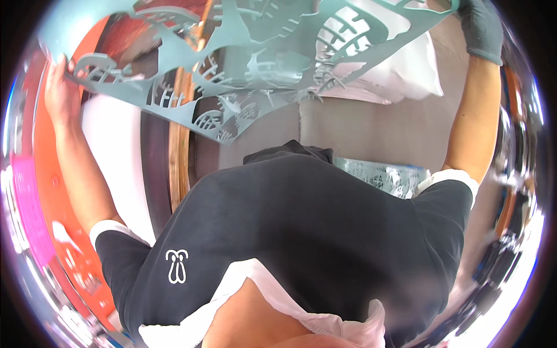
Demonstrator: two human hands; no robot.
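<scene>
A large pale teal sheet (232, 55) with leaf-like cut-outs spans the top of the head view and sags to a low point in the middle. My bare left hand (62, 93) is closed on its left edge, with the thumb and fingertips at the rim. On the far right, my right hand (483, 32), in a dark grey glove, is raised to the sheet's upper right corner and closed on it. The top of the glove runs out of the picture, so part of that grip is hidden. Both arms are spread wide, with the sheet stretched between them.
Behind the sheet lies a white plastic bag (406, 69) on a grey surface (371, 124). A similar patterned piece (380, 174) lies near my right side. To the left are a wooden strip (180, 145), an orange surface (52, 191) and a pink item (30, 209).
</scene>
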